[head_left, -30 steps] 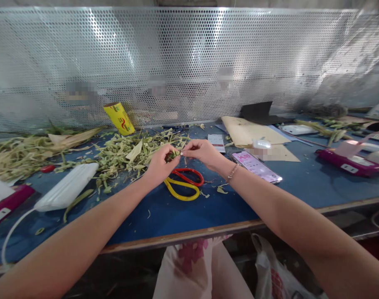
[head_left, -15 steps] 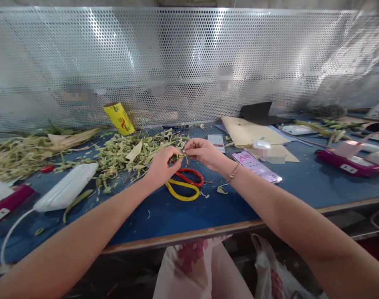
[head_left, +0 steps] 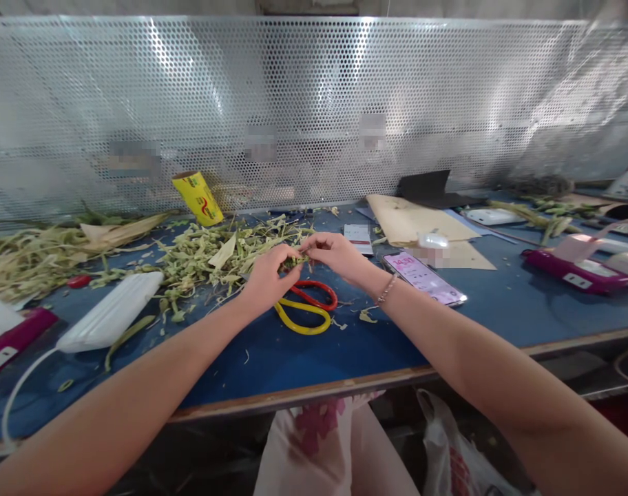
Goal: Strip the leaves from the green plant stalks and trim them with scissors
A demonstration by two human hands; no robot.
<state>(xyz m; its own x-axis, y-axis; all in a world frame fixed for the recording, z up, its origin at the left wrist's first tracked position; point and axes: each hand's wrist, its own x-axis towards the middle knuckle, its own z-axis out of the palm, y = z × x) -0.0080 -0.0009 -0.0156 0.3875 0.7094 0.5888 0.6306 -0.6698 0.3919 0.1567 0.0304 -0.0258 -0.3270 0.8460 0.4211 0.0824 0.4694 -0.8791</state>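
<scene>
My left hand [head_left: 270, 274] is closed in a pinch on a small greenish plant piece [head_left: 293, 262], above the blue tabletop. Close against it, my right hand [head_left: 335, 255] pinches with its fingertips at the same piece. What lies between the right fingertips is too small to make out clearly. Just below both hands lie scissors with one red and one yellow handle [head_left: 304, 329]; their blades are hidden under the left hand and the plant bits. A loose heap of pale green plant pieces [head_left: 195, 258] spreads to the left of my hands.
A yellow tube [head_left: 197, 198] leans behind the heap. On the right lie a lit phone [head_left: 423, 277], a card [head_left: 359, 238], brown paper [head_left: 414, 219] and a purple power strip [head_left: 577, 272]. A white corded device [head_left: 110, 311] lies left. Behind stands a perforated metal panel [head_left: 314, 89].
My right fingers have shifted slightly left, toward the left hand, over the plant piece. My left hand stays nearly in place. Everything on the table lies as before.
</scene>
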